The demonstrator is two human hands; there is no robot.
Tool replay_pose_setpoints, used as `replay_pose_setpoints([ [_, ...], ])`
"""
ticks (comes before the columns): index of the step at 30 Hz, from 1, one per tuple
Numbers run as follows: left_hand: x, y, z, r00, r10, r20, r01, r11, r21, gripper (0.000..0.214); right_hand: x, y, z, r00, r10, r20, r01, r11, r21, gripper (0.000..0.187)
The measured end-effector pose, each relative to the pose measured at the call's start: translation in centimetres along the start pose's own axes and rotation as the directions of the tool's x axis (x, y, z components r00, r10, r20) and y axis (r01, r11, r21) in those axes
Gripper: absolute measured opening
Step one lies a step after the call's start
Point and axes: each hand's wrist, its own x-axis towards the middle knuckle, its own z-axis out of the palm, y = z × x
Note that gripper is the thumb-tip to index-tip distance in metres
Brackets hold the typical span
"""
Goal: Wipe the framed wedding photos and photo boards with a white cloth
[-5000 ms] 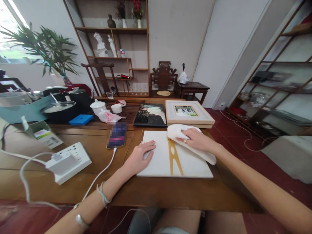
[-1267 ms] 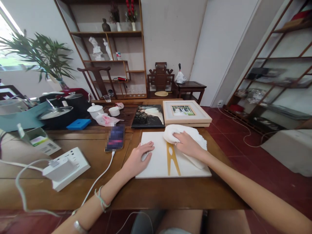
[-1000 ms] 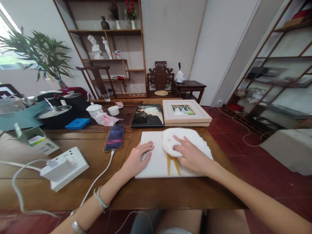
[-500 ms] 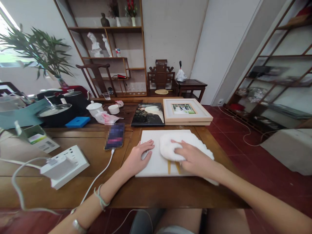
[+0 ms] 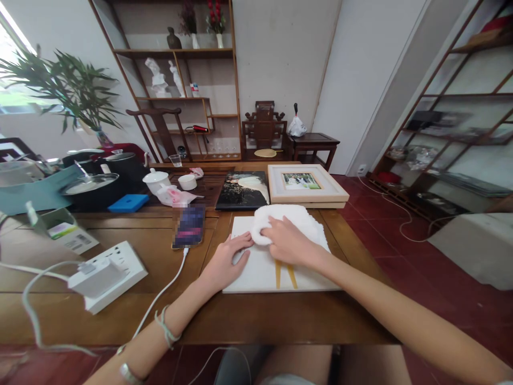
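A white square panel [image 5: 256, 275] with a gold forked mark lies flat on the wooden table [image 5: 160, 315] in front of me. My left hand [image 5: 226, 259] lies flat on the panel's left edge, fingers spread. My right hand [image 5: 287, 241] presses a white cloth [image 5: 294, 219] onto the panel's upper middle, fingers closed over the cloth's bunched end. The cloth hides much of the panel's far part.
Behind the panel lie a dark picture [image 5: 243, 191] and a light-framed photo [image 5: 306, 184]. A phone [image 5: 189, 226] with a white cable sits to the left, then a white power strip [image 5: 108, 272]. Pots, a teapot [image 5: 157, 181] and boxes crowd the far left.
My right hand has swept the cloth from the panel's right side down toward me and then up and left to the upper middle. My left hand has stayed on the panel's left edge.
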Motion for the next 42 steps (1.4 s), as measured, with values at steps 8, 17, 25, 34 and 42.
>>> replay_pose_setpoints([
  [8,0.0,-0.1,0.2,1.000,-0.006,-0.004,0.006,1.000,0.009,0.031,-8.1,-5.0,-0.6,0.973,-0.182,0.144,0.172,0.982,0.081,0.033],
  [17,0.0,0.0,0.1,1.000,0.003,-0.025,-0.003,1.000,0.000,0.030,-2.1,-0.5,-1.2,0.996,-0.002,0.091,0.009,0.997,-0.077,0.031],
  [25,0.0,0.2,-0.1,0.994,0.013,-0.108,-0.015,1.000,-0.019,0.038,2.0,0.6,-1.3,0.997,-0.004,0.083,0.014,0.992,-0.124,0.026],
  [34,0.0,-0.2,0.2,0.997,0.000,-0.073,0.000,1.000,0.006,0.032,-7.4,-4.2,-2.2,0.962,-0.227,0.155,0.216,0.973,0.080,0.029],
  [42,-0.1,-0.1,0.1,0.996,0.019,-0.087,-0.020,1.000,-0.009,0.032,-4.8,-1.8,-0.7,0.995,-0.043,0.088,0.036,0.996,0.083,0.036],
])
